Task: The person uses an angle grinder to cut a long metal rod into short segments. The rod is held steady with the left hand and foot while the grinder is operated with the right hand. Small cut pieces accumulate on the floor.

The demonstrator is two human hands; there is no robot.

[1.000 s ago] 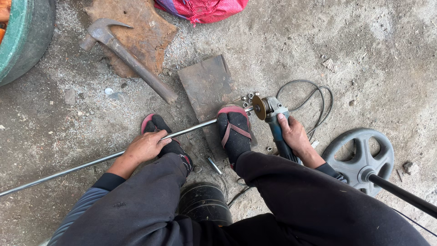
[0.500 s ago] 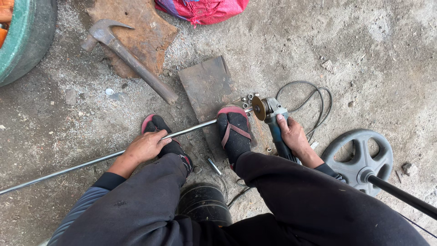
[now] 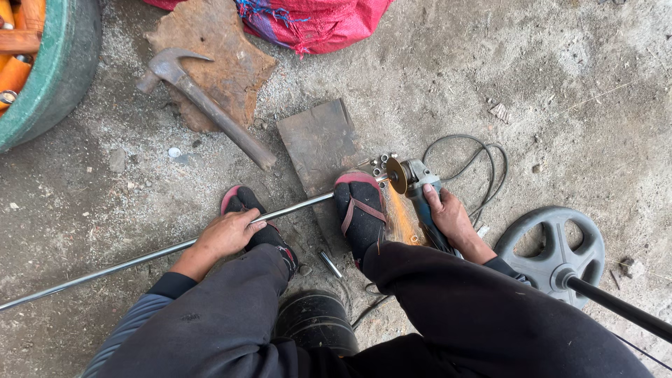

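Pressing down on a long steel rod (image 3: 161,253) with the left hand (image 3: 225,234), grip closed over it just beside the left foot. Lying across the concrete floor (image 3: 560,105), rod pinned under the right foot (image 3: 360,210) at its far end. Clasping a blue angle grinder (image 3: 418,196) in the right hand (image 3: 448,218), grip wrapped tight around its body, disc at the rod's tip, orange sparks (image 3: 400,220) streaming back. Nearby: hammer (image 3: 203,105), flat steel plate (image 3: 320,143), weight plate (image 3: 556,252), 1 short cut piece (image 3: 330,264).
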